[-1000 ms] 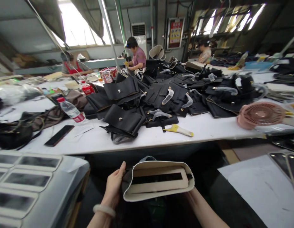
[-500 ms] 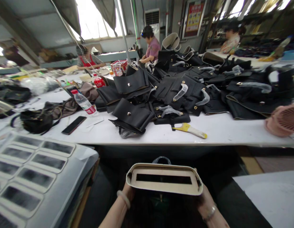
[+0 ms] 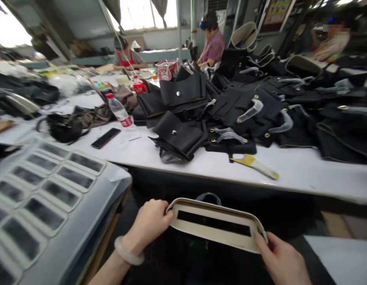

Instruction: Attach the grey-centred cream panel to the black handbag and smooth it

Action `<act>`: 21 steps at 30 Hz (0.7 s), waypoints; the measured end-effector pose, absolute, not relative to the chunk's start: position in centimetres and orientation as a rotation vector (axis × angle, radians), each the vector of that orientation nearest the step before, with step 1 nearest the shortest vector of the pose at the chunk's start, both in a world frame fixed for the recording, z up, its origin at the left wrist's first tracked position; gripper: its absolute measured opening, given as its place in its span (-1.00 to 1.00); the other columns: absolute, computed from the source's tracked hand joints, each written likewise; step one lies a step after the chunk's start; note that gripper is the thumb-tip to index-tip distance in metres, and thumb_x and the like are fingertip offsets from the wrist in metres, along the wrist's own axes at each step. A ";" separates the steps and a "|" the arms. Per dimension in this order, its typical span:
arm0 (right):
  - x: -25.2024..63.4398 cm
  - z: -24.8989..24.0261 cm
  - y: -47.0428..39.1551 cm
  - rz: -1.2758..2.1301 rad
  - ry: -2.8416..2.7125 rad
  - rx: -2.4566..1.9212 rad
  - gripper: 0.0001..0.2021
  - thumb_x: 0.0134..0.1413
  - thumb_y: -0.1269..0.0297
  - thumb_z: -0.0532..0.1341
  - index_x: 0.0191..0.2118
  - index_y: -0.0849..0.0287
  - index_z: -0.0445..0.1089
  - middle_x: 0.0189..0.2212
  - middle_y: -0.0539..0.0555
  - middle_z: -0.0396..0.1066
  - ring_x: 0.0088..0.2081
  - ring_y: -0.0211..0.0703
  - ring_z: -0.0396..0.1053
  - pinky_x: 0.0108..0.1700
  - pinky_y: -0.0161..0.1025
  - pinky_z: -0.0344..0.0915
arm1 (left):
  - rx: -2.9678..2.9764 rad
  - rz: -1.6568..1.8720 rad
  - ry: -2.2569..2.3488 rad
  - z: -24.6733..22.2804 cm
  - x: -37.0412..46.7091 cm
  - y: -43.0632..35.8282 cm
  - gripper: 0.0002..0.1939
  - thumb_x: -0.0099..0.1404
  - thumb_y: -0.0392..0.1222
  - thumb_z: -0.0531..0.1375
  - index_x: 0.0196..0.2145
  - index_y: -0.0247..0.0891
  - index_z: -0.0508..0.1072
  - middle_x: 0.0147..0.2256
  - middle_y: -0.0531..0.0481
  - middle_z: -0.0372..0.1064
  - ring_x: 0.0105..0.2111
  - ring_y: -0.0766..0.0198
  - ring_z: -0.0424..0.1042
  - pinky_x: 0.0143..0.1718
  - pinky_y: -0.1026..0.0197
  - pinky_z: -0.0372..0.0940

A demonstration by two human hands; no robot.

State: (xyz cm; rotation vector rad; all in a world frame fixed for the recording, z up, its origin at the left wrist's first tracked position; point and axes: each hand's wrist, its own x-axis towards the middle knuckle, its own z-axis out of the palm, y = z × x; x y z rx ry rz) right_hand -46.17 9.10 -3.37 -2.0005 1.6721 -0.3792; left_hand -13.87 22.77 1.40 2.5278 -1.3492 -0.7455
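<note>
Low in front of me is a black handbag body with a cream lining edge and a dark rectangular opening in the cream panel at its end. A plastic-wrapped handle shows behind it. My left hand grips the left end of the rim, thumb over the edge. On the right end, my right hand pinches the rim with its thumb inside. The bag's lower part is lost in the dark below the table edge.
On the white table lie a heap of black bag parts, a yellow-and-white brush-like tool, a phone and a bottle. Cream-edged panels with dark centres cover the left stand. Several people sit beyond.
Both hands have moved from the bag's sides up onto its rim ends and now grip them. The bag has tilted down to the right, and my view has turned left.
</note>
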 end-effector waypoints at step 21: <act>-43.7 -2.0 11.0 -0.366 1.808 -2.057 -0.45 0.13 -0.25 -0.07 -0.60 0.07 0.25 -0.72 0.00 0.23 -0.65 -0.18 0.19 -0.50 -0.25 0.06 | 2.502 -0.880 -1.071 -2.8 -15.8 24.3 -0.47 0.32 0.24 -0.17 -0.54 -0.18 0.26 -0.57 -0.02 0.32 -0.49 0.16 0.41 -0.39 0.20 0.05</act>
